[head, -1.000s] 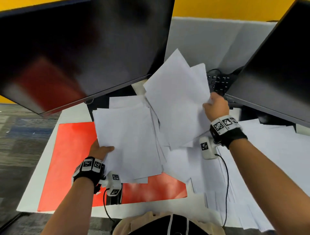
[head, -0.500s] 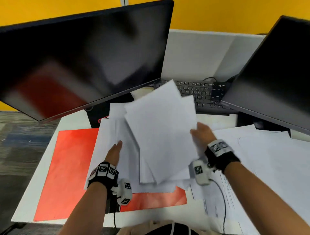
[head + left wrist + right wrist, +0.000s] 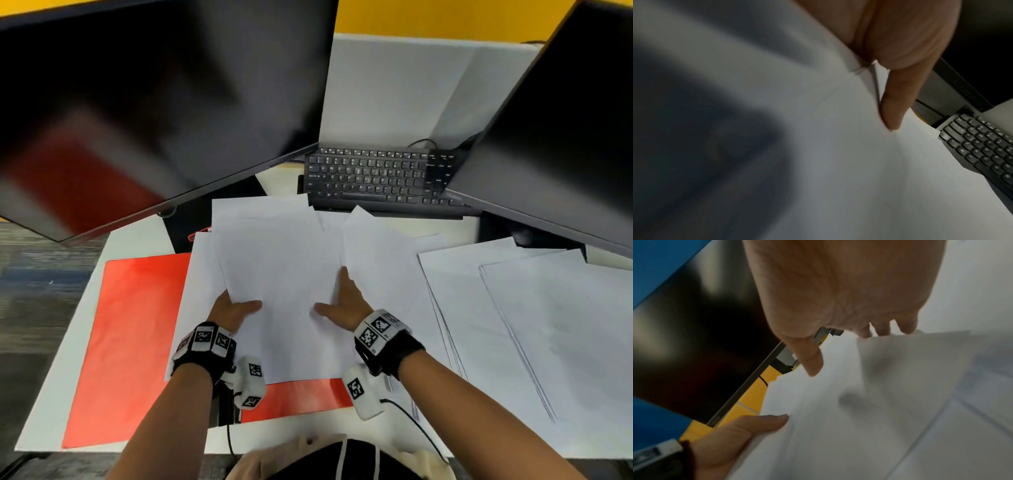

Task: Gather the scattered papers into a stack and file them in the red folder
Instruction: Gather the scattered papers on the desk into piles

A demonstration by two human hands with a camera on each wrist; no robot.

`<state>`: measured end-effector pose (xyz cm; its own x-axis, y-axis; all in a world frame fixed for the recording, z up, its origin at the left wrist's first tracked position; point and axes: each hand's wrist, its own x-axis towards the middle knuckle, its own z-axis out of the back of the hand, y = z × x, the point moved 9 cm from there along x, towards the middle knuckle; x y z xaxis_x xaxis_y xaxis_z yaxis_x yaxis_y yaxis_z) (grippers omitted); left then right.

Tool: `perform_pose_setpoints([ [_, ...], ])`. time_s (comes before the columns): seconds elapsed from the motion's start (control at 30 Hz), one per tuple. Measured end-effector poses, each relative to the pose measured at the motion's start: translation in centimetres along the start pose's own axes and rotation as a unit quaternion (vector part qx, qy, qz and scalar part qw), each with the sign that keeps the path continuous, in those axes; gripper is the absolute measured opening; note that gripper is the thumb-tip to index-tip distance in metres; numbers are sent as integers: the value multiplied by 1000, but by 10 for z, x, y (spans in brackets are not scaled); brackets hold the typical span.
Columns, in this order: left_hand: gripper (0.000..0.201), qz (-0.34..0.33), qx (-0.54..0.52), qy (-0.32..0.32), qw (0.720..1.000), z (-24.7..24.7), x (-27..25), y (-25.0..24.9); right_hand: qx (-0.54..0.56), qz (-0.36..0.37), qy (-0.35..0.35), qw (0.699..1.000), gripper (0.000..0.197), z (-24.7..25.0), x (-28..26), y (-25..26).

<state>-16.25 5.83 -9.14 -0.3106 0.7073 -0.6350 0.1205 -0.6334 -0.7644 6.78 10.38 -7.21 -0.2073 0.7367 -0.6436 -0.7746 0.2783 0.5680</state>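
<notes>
A loose pile of white papers (image 3: 291,274) lies askew on the right half of the open red folder (image 3: 137,325) on the white desk. My left hand (image 3: 236,306) holds the pile's near left edge, thumb on top and fingers hidden beneath. In the left wrist view the thumb (image 3: 896,105) presses sheet edges against the papers (image 3: 838,162). My right hand (image 3: 342,301) lies flat on the pile, fingers straight and partly tucked under a sheet on the right. The right wrist view shows the right hand (image 3: 838,288) spread over the papers (image 3: 838,418), with the left hand (image 3: 731,434) opposite.
More loose sheets (image 3: 513,308) are spread over the desk's right side. A black keyboard (image 3: 376,178) lies behind the pile. Dark monitors overhang at the left (image 3: 154,102) and right (image 3: 565,137). A black monitor base (image 3: 191,222) stands behind the folder.
The sheets my right hand held up in the air have come down onto the pile over the folder. Both hands moved inward and now lie on the pile's near part.
</notes>
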Motion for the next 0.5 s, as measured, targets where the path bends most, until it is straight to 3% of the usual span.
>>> perform_pose_setpoints([
  [0.1,52,-2,27,-5,1000,3,2,2,-79,5,9,997,98,2,-1,-2],
  [0.2,54,-12,28,-10,999,9,6,3,-44,-40,-95,994,84,36,-4,-14],
  [0.27,50,-17,30,-23,999,15,2,-3,43,-145,-213,965,68,70,-15,-41],
  [0.33,46,-20,42,-40,998,26,0,-8,114,-260,-257,924,59,88,-31,-74],
  [0.4,46,-22,48,-49,997,35,-3,-12,142,-319,-239,906,63,93,-40,-99],
  [0.5,46,-15,55,-47,997,40,-3,-12,132,-336,-173,917,63,87,-42,-113],
])
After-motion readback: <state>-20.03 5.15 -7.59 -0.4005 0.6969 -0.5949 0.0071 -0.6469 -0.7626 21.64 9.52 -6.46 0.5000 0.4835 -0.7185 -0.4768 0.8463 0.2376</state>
